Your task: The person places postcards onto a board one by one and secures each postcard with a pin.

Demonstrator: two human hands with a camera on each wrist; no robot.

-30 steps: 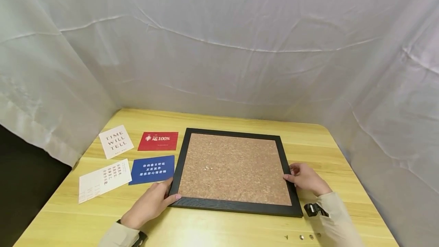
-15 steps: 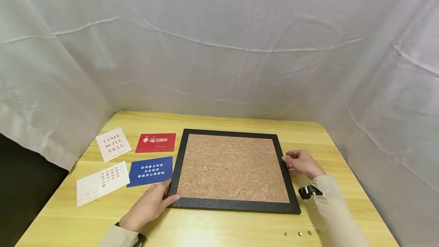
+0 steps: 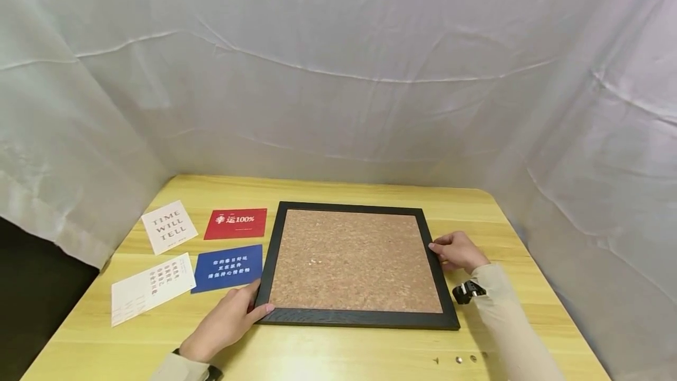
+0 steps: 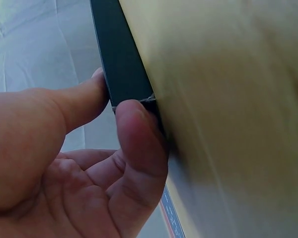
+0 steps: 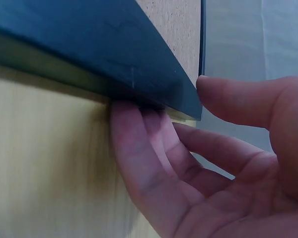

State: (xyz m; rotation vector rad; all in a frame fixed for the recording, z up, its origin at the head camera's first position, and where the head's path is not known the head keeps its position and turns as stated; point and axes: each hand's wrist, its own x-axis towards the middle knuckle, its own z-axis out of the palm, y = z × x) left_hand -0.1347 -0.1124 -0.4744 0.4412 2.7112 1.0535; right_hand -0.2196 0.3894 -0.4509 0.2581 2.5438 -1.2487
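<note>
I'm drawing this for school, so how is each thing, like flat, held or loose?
Framed corkboard: held, no cards on it
Left hand: grips near-left corner
Right hand: holds right side
Red card: flat
Blue card: flat
TIME WILL TELL card: flat
Other white card: flat
Small metal pieces: loose
Curtain: hanging, creased

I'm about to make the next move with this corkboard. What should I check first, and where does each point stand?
1. Left hand gripping the corkboard: ok, thumb on top at the near left corner.
2. Right hand gripping: ok, thumb on the black frame's right side, fingers at its lower edge.
3. Corkboard flat on the table: cannot tell; those fingertips are hidden.
4. Red card clear of the frame: ok, a gap shows.
5. Blue card clear: cannot tell; very close to the left side.
6. Small metal pieces clear: ok, on the table's near side.
</note>
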